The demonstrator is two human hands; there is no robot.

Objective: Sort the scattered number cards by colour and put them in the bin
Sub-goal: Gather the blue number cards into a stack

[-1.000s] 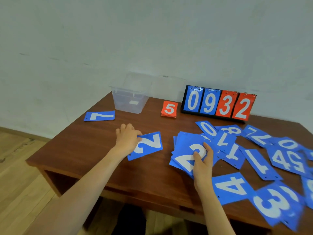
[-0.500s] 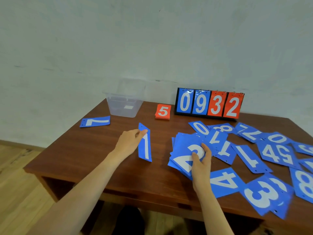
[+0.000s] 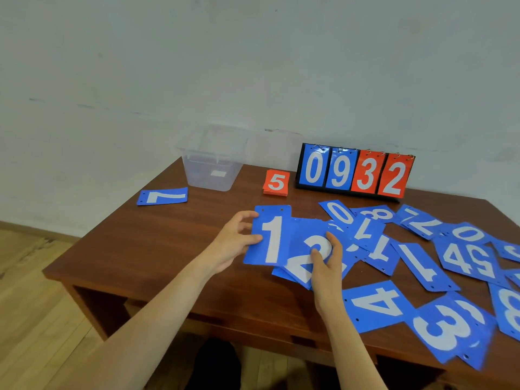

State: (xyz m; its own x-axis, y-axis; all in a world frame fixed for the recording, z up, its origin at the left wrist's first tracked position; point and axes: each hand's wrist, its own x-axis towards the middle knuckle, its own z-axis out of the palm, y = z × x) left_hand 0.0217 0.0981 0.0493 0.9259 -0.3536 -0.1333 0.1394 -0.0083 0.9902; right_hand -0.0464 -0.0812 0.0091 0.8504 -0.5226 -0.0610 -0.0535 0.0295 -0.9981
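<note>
A: Where is the camera?

B: There is only one. It sits on the person's head and looks forward and down.

A: What does it see?

B: Both arms reach out from the bottom edge. The hands are close, near the middle of the picture. The desk (image 3: 157,249) fills the lower half. Its near edge is low in the picture and its far edge meets the wall (image 3: 253,66).

A: How far does it see?

B: All the way to the wall, which fills the top half. On the left it sees the wooden floor (image 3: 33,305) beside the desk.

A: Is the picture straight?

B: No. It is a wide view, so the desk edges slant and spread out.
</note>
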